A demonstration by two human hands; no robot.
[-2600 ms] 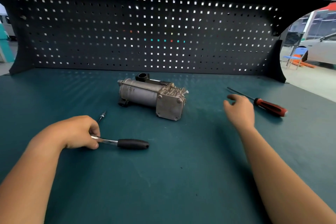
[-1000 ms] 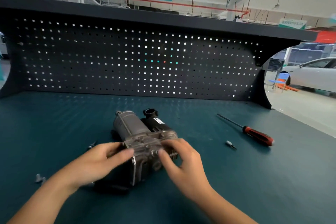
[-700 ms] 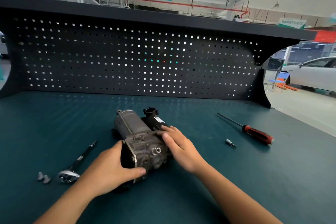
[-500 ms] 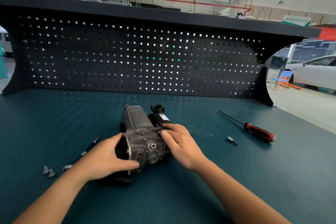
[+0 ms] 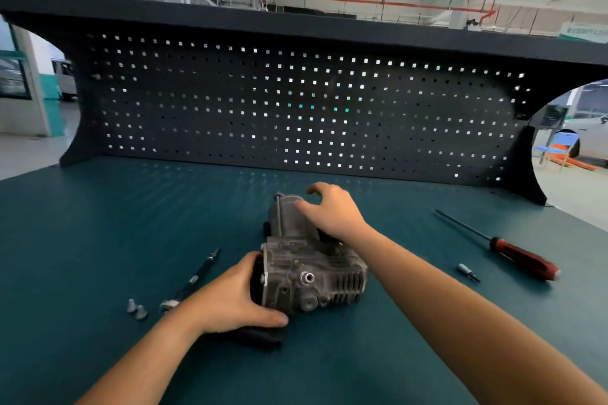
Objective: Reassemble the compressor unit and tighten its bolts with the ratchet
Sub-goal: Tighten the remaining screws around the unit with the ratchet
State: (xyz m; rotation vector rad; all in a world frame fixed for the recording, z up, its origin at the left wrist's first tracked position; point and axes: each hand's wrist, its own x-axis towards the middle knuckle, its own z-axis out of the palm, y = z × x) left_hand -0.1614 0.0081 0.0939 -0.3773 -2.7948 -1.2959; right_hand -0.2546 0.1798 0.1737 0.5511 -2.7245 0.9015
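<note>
As a worker steadies the compressor unit (image 5: 312,273) at the middle of the bench, the left hand (image 5: 230,302) clamps round its near left end and the right hand (image 5: 332,210) curls over the far cylinder. The cast-metal body looks heavy, rigid and hard-edged, best held two-handed by housing and cylinder, not by the fins. The ratchet (image 5: 194,279) lies at its nine o'clock, two loose bolts (image 5: 136,309) at eight, a red-handled screwdriver (image 5: 513,253) and small bit (image 5: 468,272) at three. A teal mat (image 5: 98,223) covers the bench before a black pegboard (image 5: 296,108), in a strip-lit workshop hall.
</note>
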